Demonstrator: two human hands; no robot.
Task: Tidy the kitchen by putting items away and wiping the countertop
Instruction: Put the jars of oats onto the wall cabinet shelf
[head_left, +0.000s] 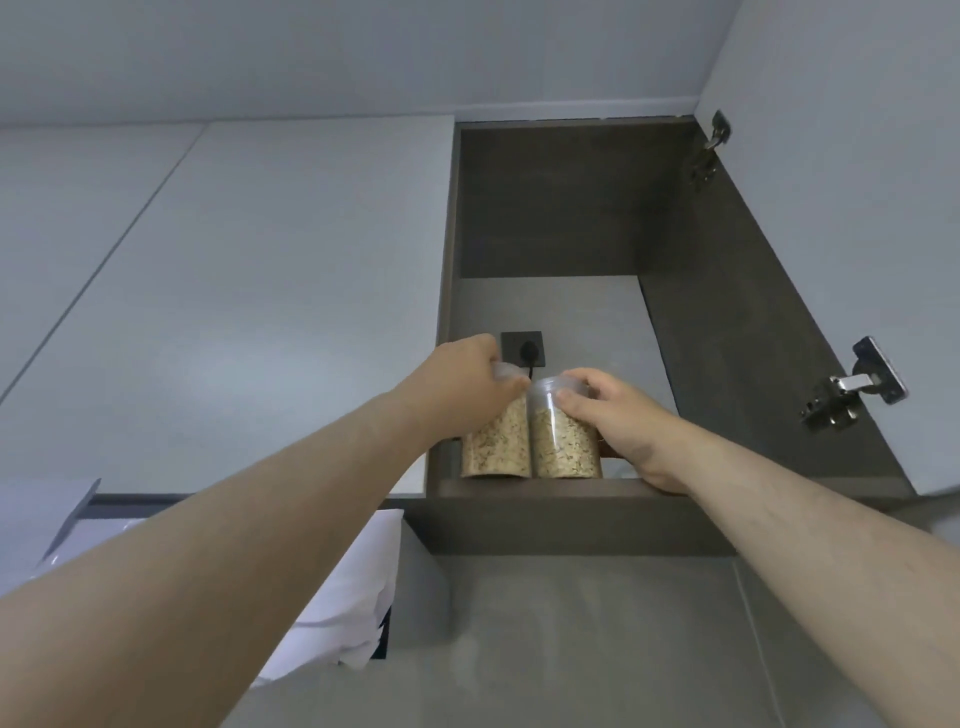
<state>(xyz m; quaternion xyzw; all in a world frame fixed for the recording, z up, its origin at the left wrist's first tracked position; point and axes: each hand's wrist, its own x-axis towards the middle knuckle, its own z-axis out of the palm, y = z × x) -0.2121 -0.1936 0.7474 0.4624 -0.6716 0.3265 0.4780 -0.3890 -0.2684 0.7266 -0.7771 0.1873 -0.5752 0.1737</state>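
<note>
Two clear plastic jars of oat-like flakes stand side by side on the bottom shelf (519, 488) of an open wall cabinet. My left hand (462, 382) grips the top of the left jar (496, 447). Around the upper part of the right jar (563, 449) my right hand (618, 421) is closed. The two jars touch each other near the shelf's front edge. Both lids are partly hidden by my fingers.
The cabinet door (841, 208) hangs open to the right with two metal hinges (852, 384). A black socket with a plug (524, 348) sits on the cabinet's back wall behind the jars. Closed pale cabinet doors (234, 291) lie to the left. A white bag (343, 597) is below left.
</note>
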